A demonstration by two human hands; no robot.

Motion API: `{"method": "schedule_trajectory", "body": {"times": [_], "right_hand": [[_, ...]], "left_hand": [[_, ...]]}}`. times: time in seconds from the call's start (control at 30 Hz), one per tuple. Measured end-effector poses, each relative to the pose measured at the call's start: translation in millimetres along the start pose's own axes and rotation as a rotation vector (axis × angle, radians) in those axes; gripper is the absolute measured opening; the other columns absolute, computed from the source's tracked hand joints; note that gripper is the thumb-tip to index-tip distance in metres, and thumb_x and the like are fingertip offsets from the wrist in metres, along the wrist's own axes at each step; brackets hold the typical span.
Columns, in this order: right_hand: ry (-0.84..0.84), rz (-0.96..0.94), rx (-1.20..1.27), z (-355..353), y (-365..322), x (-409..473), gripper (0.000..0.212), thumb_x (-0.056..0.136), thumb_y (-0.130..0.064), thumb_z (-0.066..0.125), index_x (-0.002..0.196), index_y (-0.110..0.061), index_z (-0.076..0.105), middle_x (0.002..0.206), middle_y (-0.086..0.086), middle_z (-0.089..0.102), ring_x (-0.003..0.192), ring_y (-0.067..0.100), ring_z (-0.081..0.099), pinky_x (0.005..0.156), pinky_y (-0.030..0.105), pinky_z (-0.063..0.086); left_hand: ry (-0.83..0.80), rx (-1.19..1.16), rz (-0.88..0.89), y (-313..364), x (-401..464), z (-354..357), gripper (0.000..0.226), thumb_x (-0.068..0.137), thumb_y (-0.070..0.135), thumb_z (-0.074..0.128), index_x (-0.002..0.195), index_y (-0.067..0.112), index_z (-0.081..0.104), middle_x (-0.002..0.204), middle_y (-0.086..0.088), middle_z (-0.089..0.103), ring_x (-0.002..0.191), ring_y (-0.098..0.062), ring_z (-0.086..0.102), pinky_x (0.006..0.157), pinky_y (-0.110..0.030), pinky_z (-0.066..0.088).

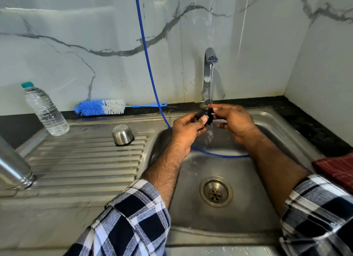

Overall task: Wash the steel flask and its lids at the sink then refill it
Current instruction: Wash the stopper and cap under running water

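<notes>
A small black inner lid [205,116] is held under the running tap [209,64], over the sink basin [219,213]. My left hand [188,130] grips the lid with the thumb on top. My right hand [234,122] pinches its right side. Water falls past the lid into the basin. The steel flask [14,169] stands upside down on the drainboard at the far left. A steel cup lid [122,135] sits upside down on the drainboard ridges.
A blue and white bottle brush [101,107] lies against the back wall. A plastic water bottle [45,110] stands at the left. A thin blue hose [150,68] hangs down into the basin. A red cloth [336,167] lies at the right edge.
</notes>
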State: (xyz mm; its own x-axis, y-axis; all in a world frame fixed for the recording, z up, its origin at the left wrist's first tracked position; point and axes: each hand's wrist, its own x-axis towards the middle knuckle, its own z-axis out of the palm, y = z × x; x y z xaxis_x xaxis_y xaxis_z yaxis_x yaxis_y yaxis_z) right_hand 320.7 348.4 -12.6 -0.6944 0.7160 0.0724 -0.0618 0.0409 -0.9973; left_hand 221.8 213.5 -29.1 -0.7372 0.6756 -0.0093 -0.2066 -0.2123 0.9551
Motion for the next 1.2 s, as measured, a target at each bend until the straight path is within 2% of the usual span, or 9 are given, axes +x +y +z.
{"method": "schedule_trajectory", "body": {"times": [0.2,0.3,0.37,0.47,0.67,0.8,0.97,1.07,1.2], "right_hand": [[-0.023,0.037,0.041,-7,1,-4,0.019,0.098,-0.015,0.072,0.114,-0.018,0.081,0.11,0.004,0.081,0.103,0.025,0.072,0.075,0.034,0.056],[-0.046,0.066,0.07,-1,-1,-6,0.019,0.1,-0.02,0.07,0.116,-0.015,0.08,0.113,0.006,0.08,0.11,0.028,0.071,0.085,0.04,0.06],[-0.102,0.087,0.117,6,-4,-7,0.026,0.106,-0.029,0.062,0.121,-0.016,0.078,0.118,0.004,0.079,0.121,0.029,0.068,0.101,0.047,0.056],[-0.099,0.086,0.258,10,-7,-10,0.029,0.11,-0.022,0.053,0.13,-0.021,0.074,0.124,0.003,0.077,0.12,0.024,0.069,0.099,0.043,0.054],[-0.017,0.186,0.263,2,-2,-8,0.012,0.092,-0.026,0.075,0.101,-0.024,0.083,0.113,0.0,0.08,0.127,0.03,0.064,0.097,0.045,0.044],[-0.108,0.355,0.335,5,-9,-13,0.033,0.074,-0.039,0.087,0.099,-0.021,0.079,0.102,0.001,0.077,0.1,0.019,0.063,0.082,0.04,0.038],[-0.111,0.447,0.463,18,-17,-21,0.028,0.084,-0.012,0.084,0.104,0.0,0.071,0.097,0.018,0.076,0.091,0.032,0.077,0.08,0.044,0.065],[-0.02,0.322,0.127,12,-21,-23,0.028,0.095,-0.04,0.076,0.096,-0.012,0.074,0.095,0.009,0.078,0.077,0.018,0.075,0.062,0.027,0.058],[-0.045,0.26,-0.189,-4,-17,-27,0.038,0.089,-0.057,0.076,0.106,-0.023,0.079,0.099,0.007,0.082,0.083,0.018,0.071,0.072,0.034,0.054]], "left_hand": [[0.053,0.199,0.117,-4,5,-6,0.051,0.075,0.004,0.093,0.121,0.018,0.079,0.111,-0.001,0.082,0.11,-0.02,0.076,0.101,-0.041,0.061],[0.051,0.279,0.171,-4,4,-4,0.053,0.076,0.005,0.093,0.125,0.016,0.077,0.11,0.001,0.081,0.106,-0.014,0.076,0.099,-0.033,0.061],[0.051,0.198,0.149,-2,-1,3,0.034,0.086,0.004,0.086,0.118,0.009,0.078,0.1,-0.003,0.081,0.098,-0.018,0.077,0.092,-0.035,0.064],[0.072,-0.048,-0.007,6,-4,10,0.012,0.096,0.007,0.076,0.106,0.0,0.076,0.098,-0.011,0.078,0.097,-0.025,0.076,0.08,-0.033,0.067],[-0.065,-0.17,-0.154,6,-1,5,0.017,0.097,0.003,0.071,0.112,-0.005,0.073,0.111,-0.019,0.077,0.105,-0.03,0.075,0.083,-0.037,0.067],[-0.178,-0.142,-0.085,7,0,0,0.031,0.096,-0.004,0.069,0.127,-0.005,0.07,0.112,-0.013,0.078,0.104,-0.023,0.076,0.094,-0.039,0.064],[-0.225,0.156,0.043,-15,-7,11,0.037,0.089,-0.005,0.078,0.125,0.001,0.073,0.116,-0.018,0.078,0.113,-0.03,0.074,0.105,-0.052,0.058],[-0.128,0.276,0.104,-10,-4,10,0.04,0.083,0.0,0.086,0.121,0.012,0.077,0.108,-0.006,0.081,0.104,-0.019,0.076,0.101,-0.047,0.061],[0.009,0.397,0.18,-7,0,-3,0.048,0.073,0.009,0.096,0.115,0.022,0.078,0.108,0.006,0.08,0.106,-0.011,0.075,0.097,-0.035,0.061]]}}
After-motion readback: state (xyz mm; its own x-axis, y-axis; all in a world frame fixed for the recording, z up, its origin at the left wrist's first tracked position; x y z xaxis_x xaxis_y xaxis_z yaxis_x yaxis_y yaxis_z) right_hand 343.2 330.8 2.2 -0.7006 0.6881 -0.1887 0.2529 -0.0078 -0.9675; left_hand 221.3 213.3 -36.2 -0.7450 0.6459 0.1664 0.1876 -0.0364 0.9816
